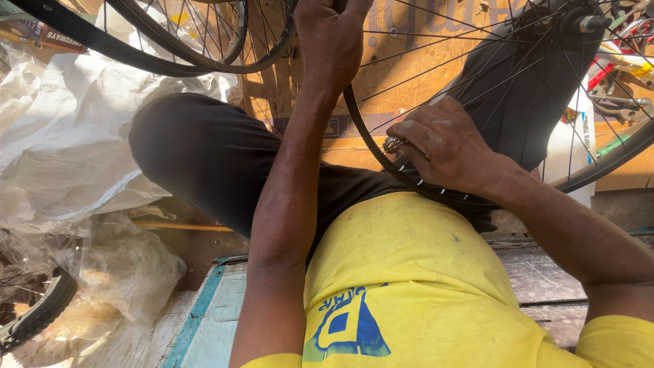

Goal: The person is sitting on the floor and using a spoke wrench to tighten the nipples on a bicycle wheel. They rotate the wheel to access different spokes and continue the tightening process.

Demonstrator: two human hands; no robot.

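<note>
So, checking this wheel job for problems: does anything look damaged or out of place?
Nothing stands out. The left hand grips the black rim, the right hand works at the spokes, which look straight.

The person wore a yellow short-sleeved shirt [409, 272] with a blue printed emblem [347, 327] on the front. Dark trousers [197, 150] covered both legs. The forearms and hands were bare.
</note>
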